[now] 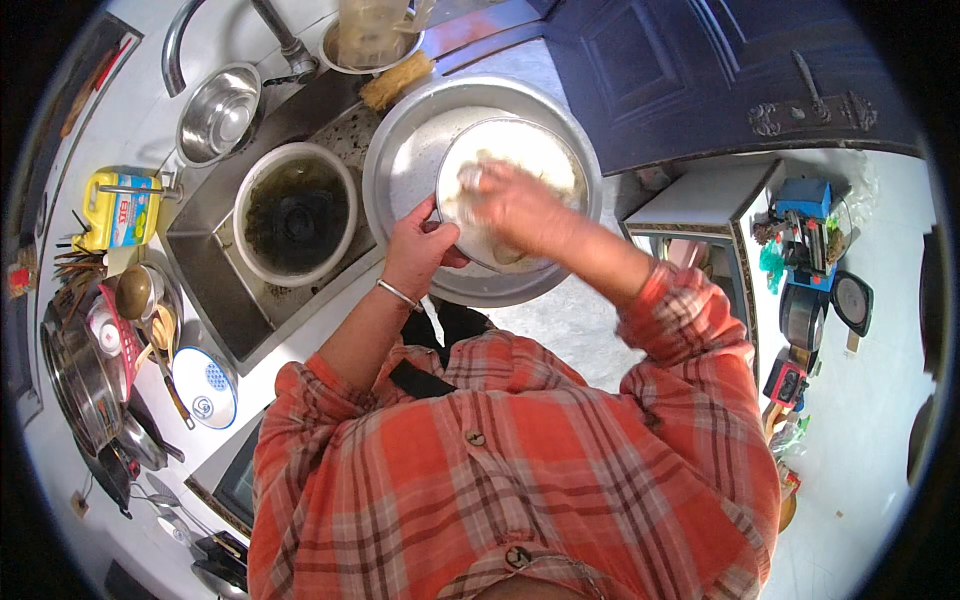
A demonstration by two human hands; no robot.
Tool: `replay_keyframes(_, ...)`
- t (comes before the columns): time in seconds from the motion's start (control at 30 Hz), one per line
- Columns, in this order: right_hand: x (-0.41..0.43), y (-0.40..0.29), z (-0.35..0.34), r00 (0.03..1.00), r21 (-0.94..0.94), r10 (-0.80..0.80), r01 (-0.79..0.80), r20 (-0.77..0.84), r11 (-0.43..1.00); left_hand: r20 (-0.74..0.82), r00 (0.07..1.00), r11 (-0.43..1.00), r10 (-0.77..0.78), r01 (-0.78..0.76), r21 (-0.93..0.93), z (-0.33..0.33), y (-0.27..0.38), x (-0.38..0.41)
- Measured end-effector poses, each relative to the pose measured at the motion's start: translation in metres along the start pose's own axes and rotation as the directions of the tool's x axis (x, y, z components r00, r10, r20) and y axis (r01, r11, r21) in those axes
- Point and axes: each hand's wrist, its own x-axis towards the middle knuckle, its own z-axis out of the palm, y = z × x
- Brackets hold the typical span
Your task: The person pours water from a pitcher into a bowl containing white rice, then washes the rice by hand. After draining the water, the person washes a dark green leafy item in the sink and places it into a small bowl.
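A large round metal basin [390,165] stands at the right end of the sink, with pale, foamy-looking liquid inside. Over its right part is a smaller round bowl [566,157] with a thin rim and bright whitish contents. My left hand [424,251], a bangle at its wrist, grips the bowl's lower left rim, thumb on top. Inside the bowl is my right hand [514,206], blurred, with something whitish at its fingers; what that is and how firmly it is held are unclear.
A white-rimmed tub [241,217] of dark liquid sits in the steel sink [217,315]. A steel bowl [220,116], a faucet [298,60] and a yellow sponge [397,81] are behind. At left stand a yellow detergent jug [94,206] and dishes. A dark blue door [637,75] is at upper right.
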Motion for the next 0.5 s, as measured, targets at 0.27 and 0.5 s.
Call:
replay_keyframes(0.27, -0.021, -0.006, -0.006, 0.977, -0.105, 0.053, -0.031, 0.208, 0.994, -0.054, 0.998, 1.0, 0.013, -0.014, -0.009, -0.01, -0.001, 0.004)
replay_keyframes(0.5, -0.003, 0.031, -0.024, 0.997, -0.021, 0.075, -0.076, -0.013, 0.997, -0.036, 0.999, 0.999, 0.002, -0.003, -0.034, -0.01, 0.003, 0.001)
